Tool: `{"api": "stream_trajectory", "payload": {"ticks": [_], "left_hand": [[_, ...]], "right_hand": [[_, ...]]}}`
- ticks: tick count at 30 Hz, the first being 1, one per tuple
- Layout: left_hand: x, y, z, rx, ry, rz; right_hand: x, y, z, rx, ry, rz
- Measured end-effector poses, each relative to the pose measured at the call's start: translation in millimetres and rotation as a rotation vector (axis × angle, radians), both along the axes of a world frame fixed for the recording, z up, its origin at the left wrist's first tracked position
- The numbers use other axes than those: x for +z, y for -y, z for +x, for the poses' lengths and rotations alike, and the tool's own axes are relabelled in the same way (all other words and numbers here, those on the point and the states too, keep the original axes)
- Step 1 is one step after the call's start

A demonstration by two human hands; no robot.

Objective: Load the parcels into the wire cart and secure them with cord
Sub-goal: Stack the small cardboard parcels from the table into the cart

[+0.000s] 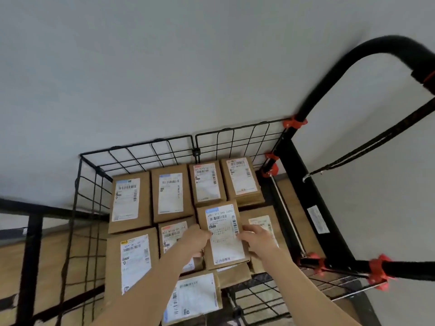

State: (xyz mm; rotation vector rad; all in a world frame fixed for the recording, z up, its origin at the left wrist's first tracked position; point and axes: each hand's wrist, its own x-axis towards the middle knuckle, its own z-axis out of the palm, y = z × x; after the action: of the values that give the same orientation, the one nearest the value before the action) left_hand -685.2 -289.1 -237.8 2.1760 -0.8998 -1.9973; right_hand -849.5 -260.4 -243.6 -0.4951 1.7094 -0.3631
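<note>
Two hands on one parcel (223, 235): left hand (195, 240) clamped on its left long edge, right hand (255, 240) on its right long edge, fingers curled round the sides. Held just above the packed layer inside the wire cart (150, 149), directly ahead of both hands, neither clearly nearer. Long axis running away from the body, slightly tilted, label up. Lands partly over the labelled box (174, 234) to the left and the box (261, 222) to the right; judged mid-placement as start of a second layer. Brown kraft cardboard, flat rectangular, matte, white printed shipping labels with barcodes. Black coated wire mesh walls, red plastic clips (294, 123) at the corners, black padded handle (353, 67). Strap with metal hook (308, 176) hanging at right, likely the cord, not yet used.
</note>
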Motion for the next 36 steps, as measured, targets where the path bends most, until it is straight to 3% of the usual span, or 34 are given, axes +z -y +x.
{"api": "stream_trajectory", "payload": {"ticks": [10,14,20,24,30,36], "left_hand": [[-57,8,-18,-0.178,0.271,0.055],[-57,10,-22,-0.239,0.313,0.075],[-54,14,-23,-0.149,0.273,0.115],[-37,14,-19,-0.206,0.277,0.036],[6,13,0,-0.346,0.407,-0.261],[35,0,43,-0.337,0.388,-0.313]], "right_hand": [[-61,14,-10,0.182,0.08,0.155],[-66,21,-12,0.23,0.112,0.21],[-65,28,-17,0.302,0.07,0.243],[-52,33,-21,0.285,0.016,0.209],[-23,37,-17,0.287,-0.116,0.125],[17,33,12,0.258,-0.242,-0.03]]}}
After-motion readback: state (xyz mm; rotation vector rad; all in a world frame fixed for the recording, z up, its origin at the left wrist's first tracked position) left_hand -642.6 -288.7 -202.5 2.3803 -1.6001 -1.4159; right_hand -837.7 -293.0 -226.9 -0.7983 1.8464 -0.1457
